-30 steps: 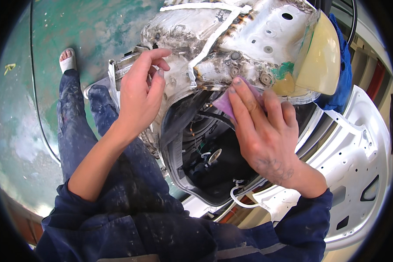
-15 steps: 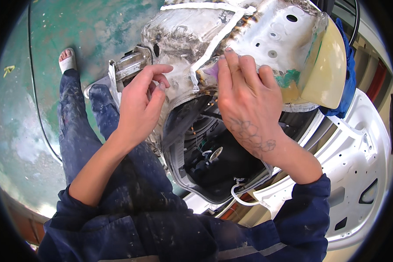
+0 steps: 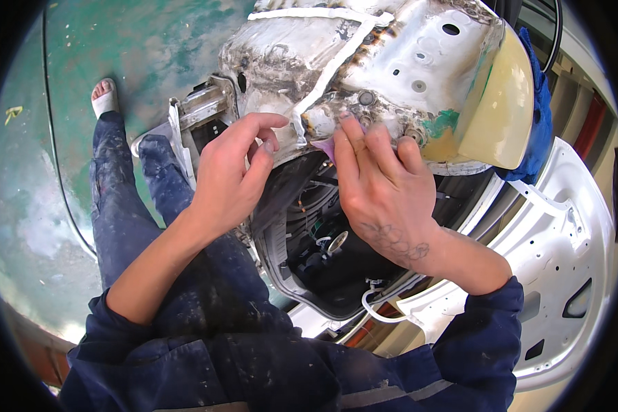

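Note:
My right hand [image 3: 384,196] presses a purple pad [image 3: 323,147], mostly hidden under its fingers, onto the stained, scorched white metal panel [image 3: 295,48] of a car body, near the top edge of a dark opening [image 3: 323,268]. My left hand [image 3: 233,172] hovers at the opening's left edge with loosely bent fingers apart and nothing in them. A thick white bead [image 3: 329,75] runs across the panel just above my hands. A glossy cream curved piece [image 3: 501,110] with green patches beside it forms the panel's right end.
A blue cloth [image 3: 537,147] hangs at the right behind the cream piece. A white perforated car panel [image 3: 570,213] lies at the lower right. At the left are the green floor [image 3: 55,192], a black hose [image 3: 48,103] and my legs [image 3: 117,178].
My right hand moved up along the panel with the purple pad, then back down and slightly left. My left hand has moved a little right and down.

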Demonstrator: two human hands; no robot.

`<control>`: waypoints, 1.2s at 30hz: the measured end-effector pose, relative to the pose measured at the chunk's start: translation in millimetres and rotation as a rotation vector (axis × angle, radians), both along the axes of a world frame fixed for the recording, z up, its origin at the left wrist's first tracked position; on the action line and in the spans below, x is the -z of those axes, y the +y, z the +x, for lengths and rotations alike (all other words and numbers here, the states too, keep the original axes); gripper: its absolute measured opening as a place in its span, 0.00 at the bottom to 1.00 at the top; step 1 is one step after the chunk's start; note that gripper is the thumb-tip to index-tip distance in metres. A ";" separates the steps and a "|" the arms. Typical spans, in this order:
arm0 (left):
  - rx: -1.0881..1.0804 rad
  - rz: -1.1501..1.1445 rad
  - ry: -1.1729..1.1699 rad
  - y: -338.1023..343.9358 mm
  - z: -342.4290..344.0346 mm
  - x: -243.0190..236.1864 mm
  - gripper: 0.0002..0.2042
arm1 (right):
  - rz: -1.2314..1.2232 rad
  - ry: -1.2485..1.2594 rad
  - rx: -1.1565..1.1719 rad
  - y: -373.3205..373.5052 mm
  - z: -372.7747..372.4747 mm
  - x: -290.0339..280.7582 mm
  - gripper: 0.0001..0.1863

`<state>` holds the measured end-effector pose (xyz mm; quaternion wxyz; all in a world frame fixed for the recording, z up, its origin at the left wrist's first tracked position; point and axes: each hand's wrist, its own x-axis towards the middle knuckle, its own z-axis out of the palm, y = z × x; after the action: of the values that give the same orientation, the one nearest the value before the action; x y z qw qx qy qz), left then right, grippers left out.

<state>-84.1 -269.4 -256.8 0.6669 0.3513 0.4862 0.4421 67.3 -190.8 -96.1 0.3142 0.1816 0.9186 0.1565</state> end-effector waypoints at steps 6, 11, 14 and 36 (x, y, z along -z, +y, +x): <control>-0.115 -0.184 -0.507 -3.5 -7.0 -17.5 0.22 | 0.062 0.324 0.346 -19.5 -19.3 20.9 0.21; 0.050 -0.262 -0.474 4.5 -29.5 -52.6 0.21 | -0.151 0.703 0.950 -96.4 -52.7 35.0 0.33; 0.309 -0.138 -0.014 25.6 -39.1 -71.6 0.17 | -0.025 0.995 1.086 -114.7 -60.1 63.9 0.36; 1.084 1.827 0.706 316.8 243.2 -270.8 0.27 | 0.832 2.303 2.066 -74.5 -244.5 26.0 0.27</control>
<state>159.1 47.4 13.9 0.0875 0.9803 -0.0764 0.1598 -177.2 -265.3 -122.0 0.6160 -0.7805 -0.0395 0.0993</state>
